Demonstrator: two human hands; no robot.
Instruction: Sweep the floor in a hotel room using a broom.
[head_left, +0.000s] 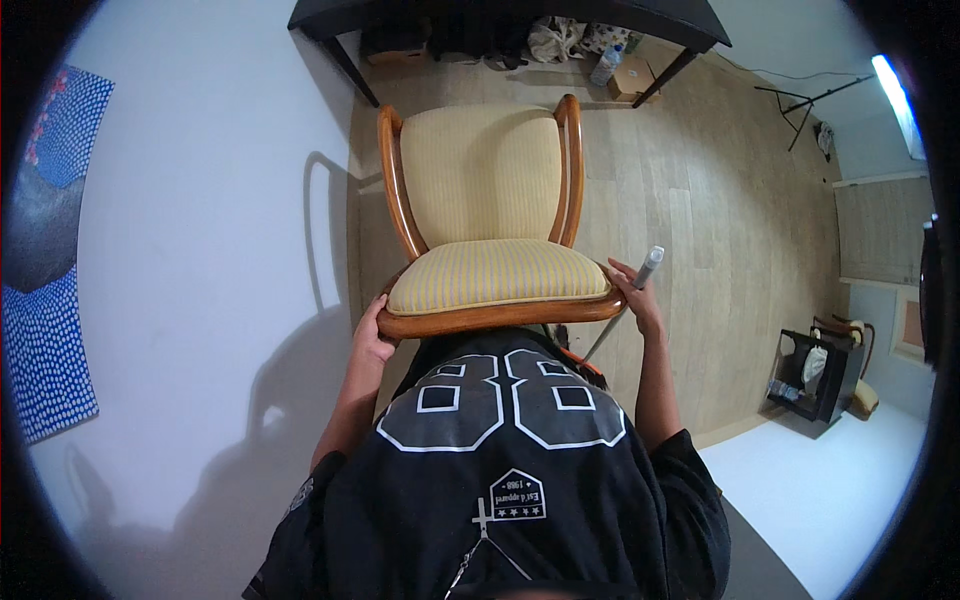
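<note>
A wooden armchair (498, 319) with a striped yellow seat and backrest is held at my body, its back pointing away from me. At the left side of the seat frame, my left hand (375, 330) grips the wood. My right hand (636, 296) holds the right side of the seat frame, fingers partly hidden behind it. A grey pole with a pale cap (649, 266) passes by the right hand, seemingly held between thumb and palm, and slants down beside the chair. Part of something orange shows below the seat on the right.
Beyond the chair stands a black table (510, 16) with bags, a plastic bottle (606, 66) and a cardboard box (631, 79) beneath. A white wall (210, 210) rises close on the left. At right are a black cabinet (838, 382), another chair (865, 397) and a black metal stand (802, 105).
</note>
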